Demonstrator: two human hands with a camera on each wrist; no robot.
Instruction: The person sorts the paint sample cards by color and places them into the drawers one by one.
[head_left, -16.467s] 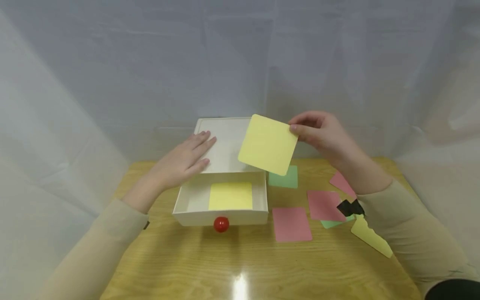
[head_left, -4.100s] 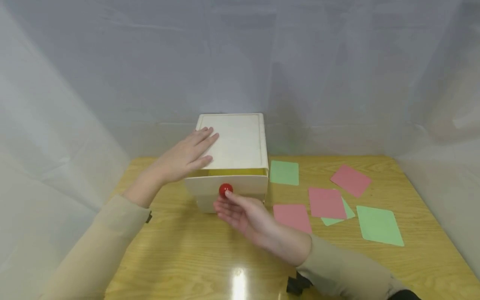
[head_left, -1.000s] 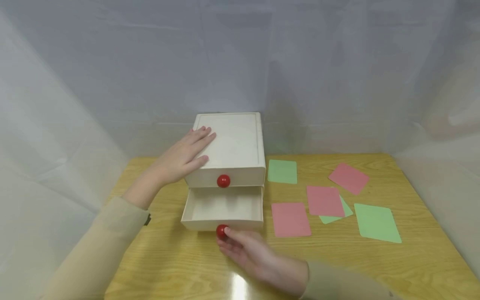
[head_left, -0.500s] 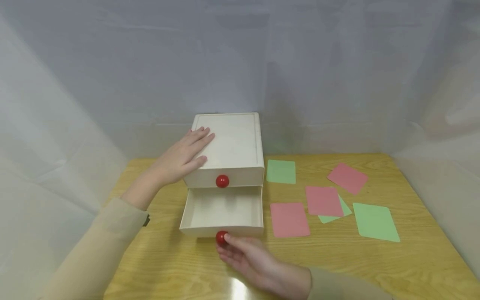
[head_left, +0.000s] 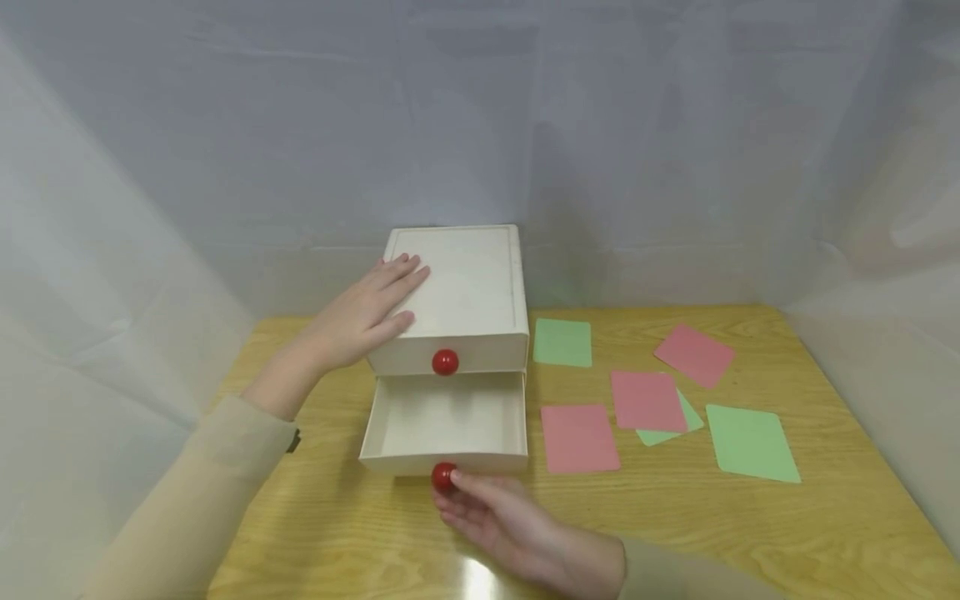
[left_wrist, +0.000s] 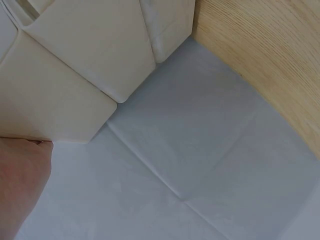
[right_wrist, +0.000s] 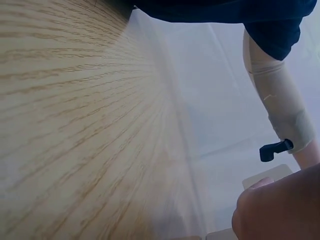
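The right hand pinches the red knob of the lower drawer, which stands pulled out and empty in front of the white box. The left hand rests with straight fingers on top of the box. The opening step seems finished; next, I think, the right hand must let go of the knob and reach for a card right of the box, perhaps the nearest pink card.

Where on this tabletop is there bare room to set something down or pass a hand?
Bare wood lies along the near edge of the table left of the right hand, and left of the open lower drawer. The drawer's floor is bare too. Right of the box it is crowded: pink cards and green cards lie close together.
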